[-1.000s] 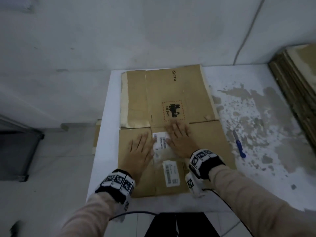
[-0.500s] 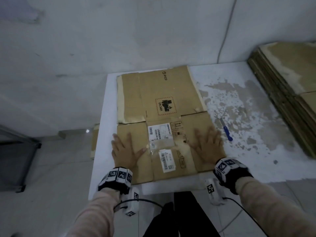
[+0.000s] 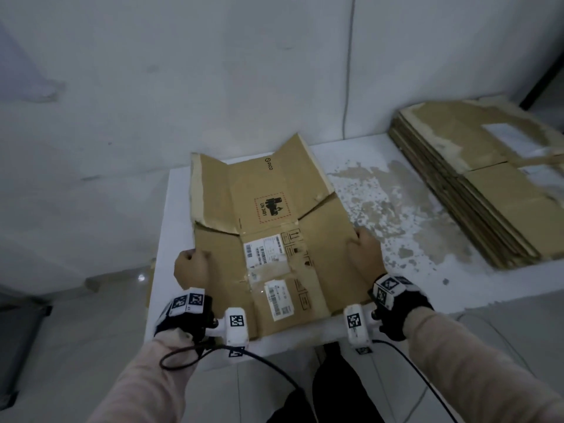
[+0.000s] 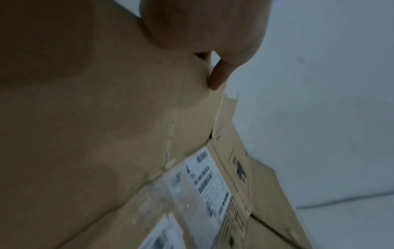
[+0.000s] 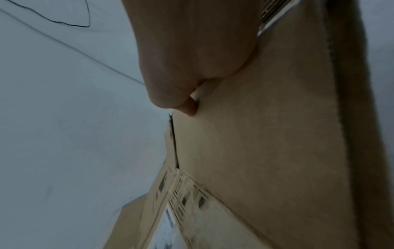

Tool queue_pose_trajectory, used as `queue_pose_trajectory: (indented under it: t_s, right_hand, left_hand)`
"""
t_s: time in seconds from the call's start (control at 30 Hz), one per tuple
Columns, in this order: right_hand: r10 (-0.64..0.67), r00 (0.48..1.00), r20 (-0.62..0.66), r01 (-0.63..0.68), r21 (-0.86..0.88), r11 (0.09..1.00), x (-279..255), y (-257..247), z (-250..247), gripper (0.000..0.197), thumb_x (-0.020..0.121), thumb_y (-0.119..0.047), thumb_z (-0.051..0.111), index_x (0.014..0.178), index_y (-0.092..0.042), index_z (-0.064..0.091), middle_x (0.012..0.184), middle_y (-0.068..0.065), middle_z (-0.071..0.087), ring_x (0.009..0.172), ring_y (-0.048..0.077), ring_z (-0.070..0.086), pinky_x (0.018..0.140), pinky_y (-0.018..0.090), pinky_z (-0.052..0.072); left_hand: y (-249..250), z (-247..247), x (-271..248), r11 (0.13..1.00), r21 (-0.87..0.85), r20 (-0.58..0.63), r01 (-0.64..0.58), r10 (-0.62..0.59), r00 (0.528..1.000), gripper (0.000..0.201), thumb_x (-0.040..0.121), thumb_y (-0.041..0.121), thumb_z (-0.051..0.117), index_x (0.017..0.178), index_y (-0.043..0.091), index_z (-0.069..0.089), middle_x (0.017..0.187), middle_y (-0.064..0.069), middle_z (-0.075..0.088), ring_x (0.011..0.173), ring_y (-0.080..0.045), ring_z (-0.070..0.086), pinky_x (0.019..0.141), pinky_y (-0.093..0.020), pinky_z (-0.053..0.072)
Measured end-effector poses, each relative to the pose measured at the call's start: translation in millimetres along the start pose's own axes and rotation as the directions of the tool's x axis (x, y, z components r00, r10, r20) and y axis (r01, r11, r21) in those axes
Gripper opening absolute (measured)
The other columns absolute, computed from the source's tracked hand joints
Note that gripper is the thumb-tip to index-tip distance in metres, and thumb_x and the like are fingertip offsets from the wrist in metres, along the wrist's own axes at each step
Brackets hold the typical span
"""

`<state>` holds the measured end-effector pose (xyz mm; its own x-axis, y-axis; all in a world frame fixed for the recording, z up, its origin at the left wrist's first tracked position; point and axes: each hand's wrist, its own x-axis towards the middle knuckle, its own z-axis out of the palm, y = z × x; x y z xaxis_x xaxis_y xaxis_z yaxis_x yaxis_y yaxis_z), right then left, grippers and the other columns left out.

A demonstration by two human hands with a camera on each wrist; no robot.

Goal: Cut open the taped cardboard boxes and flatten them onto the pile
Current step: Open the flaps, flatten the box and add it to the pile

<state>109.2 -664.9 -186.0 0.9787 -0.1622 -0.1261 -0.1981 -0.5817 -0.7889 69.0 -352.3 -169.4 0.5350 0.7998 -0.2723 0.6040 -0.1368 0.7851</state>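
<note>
A flattened brown cardboard box (image 3: 268,215) with white shipping labels and a hazard mark is lifted off the white table (image 3: 427,288), its side flaps bending upward. My left hand (image 3: 192,267) grips its left edge, fingers curled under. My right hand (image 3: 364,254) grips the right edge the same way. In the left wrist view the left hand (image 4: 213,50) pinches the cardboard box (image 4: 106,134); in the right wrist view the right hand (image 5: 187,70) pinches the cardboard box (image 5: 266,134). A pile of flattened boxes (image 3: 488,184) lies at the right on the table.
Worn, peeling patches (image 3: 396,215) mark the tabletop between the box and the pile. The blue knife seen earlier is hidden from view. A grey wall stands right behind the table. A dark bin (image 3: 21,337) sits on the floor at the left.
My hands went from pressing flat on the box to its left and right edges, curled round them, and raised the box; the view turned right toward the pile.
</note>
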Motion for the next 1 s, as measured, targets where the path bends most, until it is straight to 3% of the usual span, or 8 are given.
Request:
queue_pose_trajectory:
  t_s: [0.1,0.17,0.33,0.47,0.63,0.8,0.9,1.0]
  right_hand:
    - [0.021,0.993,-0.119,-0.016,0.042,0.999,-1.1,-0.6,-27.4,0.015,0.091,-0.005,0.045,0.079,-0.014,0.042,0.067,-0.003,0.040,0.067,0.021,0.042,0.053,0.029,0.026]
    - [0.055,0.978,-0.203,-0.041,0.073,0.996,1.6,1.3,-53.7,0.007,0.089,-0.013,0.044,0.084,-0.010,0.048,0.072,0.003,0.048,0.073,0.024,0.047,0.059,0.030,0.031]
    - [0.064,0.886,-0.460,-0.012,0.116,0.993,20.3,22.9,-129.7,0.036,0.076,-0.030,0.037,0.091,-0.006,0.058,0.085,0.016,0.059,0.079,0.031,0.053,0.072,0.038,0.041]
    - [0.046,0.826,-0.561,0.000,0.082,0.997,43.2,52.7,-202.4,0.024,0.077,-0.029,0.037,0.076,-0.009,0.049,0.074,0.014,0.053,0.072,0.029,0.049,0.064,0.034,0.035]
    - [0.045,0.770,-0.636,-0.008,0.061,0.998,78.5,99.9,-297.6,0.029,0.073,-0.029,0.034,0.074,-0.005,0.049,0.071,0.013,0.051,0.070,0.029,0.046,0.063,0.034,0.032]
    - [-0.029,0.760,-0.649,-0.010,-0.056,0.998,120.5,138.4,-392.7,0.028,0.072,-0.028,0.033,0.074,-0.004,0.046,0.068,0.012,0.044,0.069,0.031,0.043,0.062,0.035,0.028]
    - [-0.032,0.750,-0.660,-0.059,-0.115,0.992,147.4,155.3,-441.1,0.041,0.071,-0.029,0.032,0.089,-0.003,0.058,0.081,0.021,0.055,0.075,0.037,0.050,0.067,0.035,0.035]
    - [-0.005,0.794,-0.608,-0.163,-0.221,0.962,184.0,174.7,-475.0,0.038,0.078,-0.026,0.037,0.101,-0.007,0.060,0.098,0.023,0.058,0.075,0.034,0.048,0.072,0.037,0.040]
  left_hand:
    - [21.8,10.7,-25.1,0.995,-0.079,-0.010,-0.061,0.060,0.998,0.029,0.088,0.009,0.054,0.114,0.001,0.064,0.119,-0.017,0.062,0.110,-0.033,0.055,0.084,-0.033,0.040]
    - [34.4,18.4,-38.8,0.983,-0.136,0.003,-0.119,0.121,0.993,0.025,0.089,0.012,0.054,0.108,0.000,0.065,0.113,-0.015,0.064,0.106,-0.031,0.055,0.082,-0.032,0.039]
    - [83.4,58.3,-81.4,0.937,-0.250,0.110,-0.246,0.280,0.954,0.022,0.091,0.017,0.054,0.102,0.000,0.064,0.103,-0.012,0.062,0.093,-0.023,0.050,0.080,-0.029,0.035]
    - [122.1,116.0,-126.9,0.908,-0.328,0.157,-0.258,0.322,0.934,0.022,0.091,0.017,0.054,0.099,-0.001,0.065,0.098,-0.010,0.062,0.089,-0.021,0.050,0.076,-0.028,0.034]
    - [157.6,197.2,-206.3,0.885,-0.407,0.198,-0.226,0.327,0.924,0.019,0.091,0.015,0.052,0.097,0.001,0.064,0.094,-0.008,0.059,0.086,-0.021,0.048,0.072,-0.025,0.032]
    - [184.8,275.0,-288.7,0.876,-0.448,0.218,-0.176,0.299,0.929,0.013,0.091,0.012,0.050,0.088,0.003,0.059,0.080,-0.006,0.054,0.068,-0.017,0.043,0.062,-0.027,0.026]
    - [200.0,314.6,-320.2,0.882,-0.451,0.255,-0.138,0.275,0.927,0.016,0.090,0.012,0.051,0.093,0.000,0.062,0.087,-0.009,0.055,0.079,-0.021,0.045,0.068,-0.028,0.030]
    - [209.6,350.9,-333.9,0.920,-0.379,0.418,-0.097,0.264,0.869,0.013,0.088,0.014,0.053,0.093,0.006,0.062,0.085,-0.007,0.058,0.079,-0.023,0.051,0.069,-0.031,0.037]
